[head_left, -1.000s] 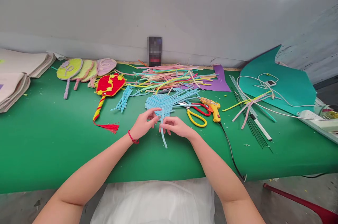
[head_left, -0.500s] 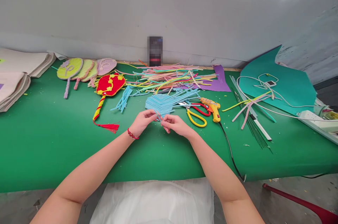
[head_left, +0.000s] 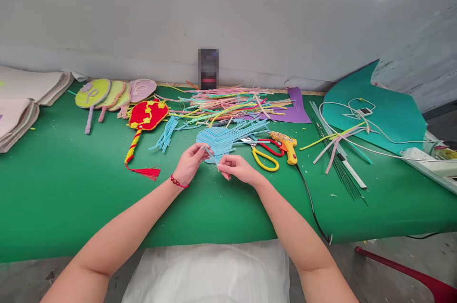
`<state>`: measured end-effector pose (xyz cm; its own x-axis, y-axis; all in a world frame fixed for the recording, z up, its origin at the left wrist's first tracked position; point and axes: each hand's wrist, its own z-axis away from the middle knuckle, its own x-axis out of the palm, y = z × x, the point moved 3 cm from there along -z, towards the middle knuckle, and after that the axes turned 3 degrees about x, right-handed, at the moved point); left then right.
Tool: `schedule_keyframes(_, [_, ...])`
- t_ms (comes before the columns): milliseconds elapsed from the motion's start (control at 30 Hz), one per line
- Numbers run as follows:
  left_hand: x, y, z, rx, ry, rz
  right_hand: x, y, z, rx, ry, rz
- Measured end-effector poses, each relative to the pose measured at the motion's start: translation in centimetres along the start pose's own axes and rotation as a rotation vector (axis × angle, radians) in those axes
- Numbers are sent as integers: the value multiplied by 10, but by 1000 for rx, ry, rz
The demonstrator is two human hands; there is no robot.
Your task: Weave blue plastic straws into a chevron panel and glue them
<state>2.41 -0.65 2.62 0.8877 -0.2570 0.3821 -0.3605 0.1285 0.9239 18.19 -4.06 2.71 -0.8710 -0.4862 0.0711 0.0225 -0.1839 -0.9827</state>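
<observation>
Left hand [head_left: 191,162], head view: thumb and fingers were pinched narrow on one end of a slim pale blue stem [head_left: 211,154]; a red beaded bracelet [head_left: 179,182] circled the wrist.
Right hand [head_left: 235,169]: fingers were curled, the tips closed on the stem's lower end.
Pale blue stem: it slanted between both hands, just in front of the ribbed blue panel [head_left: 216,135].
Ribbed blue panel: fuzzy-looking rows met in chevrons, loose ends fanning right.
Blue bundle [head_left: 166,135]: short stems lay crossed, left of the panel.
Red fan [head_left: 152,112]: plush-looking, with yellow trim, a spiral-striped handle and a stringy red tassel [head_left: 145,172].
Tools: scissors [head_left: 264,158] with looped red and yellow handles lay beside a yellow glue gun [head_left: 285,145].
Stem heap [head_left: 228,103]: thin, many-coloured lengths were tangled behind the panel.
Tabletop [head_left: 107,217]: smooth, green.
</observation>
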Motion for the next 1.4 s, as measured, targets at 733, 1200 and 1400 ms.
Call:
schedule_keyframes(733, [-6,-3,-4,-61,82,116,-2,7,-2,40,60,49])
schedule_keyframes(1200, [-15,2,-9,-30,165,-83,-12,5,-1,-8,235,158])
schedule_keyframes(1400, [-17,8,-8,-6,184,-165,-25,-1,1,-285,527,528])
